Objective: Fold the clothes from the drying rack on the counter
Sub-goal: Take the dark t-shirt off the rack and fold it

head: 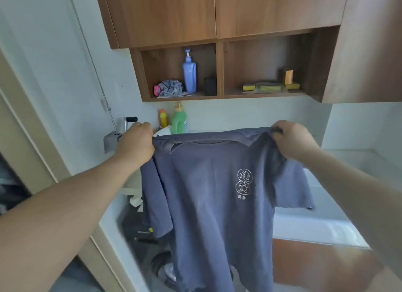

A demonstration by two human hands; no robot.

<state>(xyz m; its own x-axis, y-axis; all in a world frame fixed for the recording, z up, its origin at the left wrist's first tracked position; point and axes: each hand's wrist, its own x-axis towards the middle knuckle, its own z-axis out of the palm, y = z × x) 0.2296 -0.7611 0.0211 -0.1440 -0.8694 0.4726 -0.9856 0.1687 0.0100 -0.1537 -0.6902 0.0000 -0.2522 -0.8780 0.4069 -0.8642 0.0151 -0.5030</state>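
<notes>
A grey-blue T-shirt (pixel 208 196) with a white round chest print hangs spread in the air in front of me, above the white counter (pixel 313 226). My left hand (pixel 137 142) grips its left shoulder. My right hand (pixel 291 139) grips its right shoulder. The shirt faces me, with its collar stretched between the two hands and its hem hanging down to the bottom edge of the view. No drying rack is visible.
A wooden wall cabinet (pixel 217 15) hangs overhead, with a blue pump bottle (pixel 189 75) and yellow sponges (pixel 249 87) in its open shelf. A green bottle (pixel 179 119) and a yellow bottle (pixel 163 118) stand at the back wall. Dark items (pixel 139 224) lie left of the shirt.
</notes>
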